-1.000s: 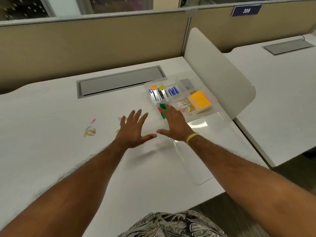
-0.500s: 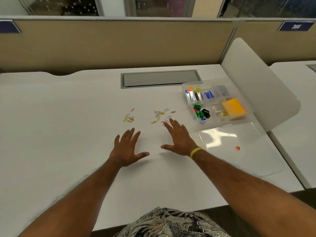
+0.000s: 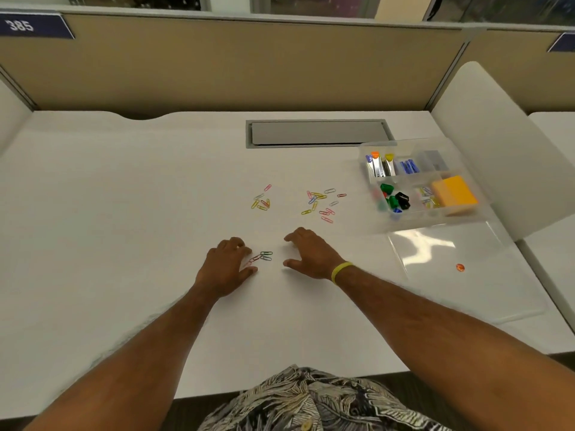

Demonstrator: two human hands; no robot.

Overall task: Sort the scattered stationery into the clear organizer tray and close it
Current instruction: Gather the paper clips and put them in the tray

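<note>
Partition label (image 3: pixel 32 25) reads "385". Your right grip (image 3: pixel 311 255) rests loosely curled and empty on the surface (image 3: pixel 124 213). Whether your left grip (image 3: pixel 227 265) pinches the adjacent paper clips (image 3: pixel 263 256) cannot be told.

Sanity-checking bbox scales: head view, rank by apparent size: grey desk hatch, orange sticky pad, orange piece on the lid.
1. grey desk hatch
2. orange sticky pad
3. orange piece on the lid: smallest, though nearest.
</note>
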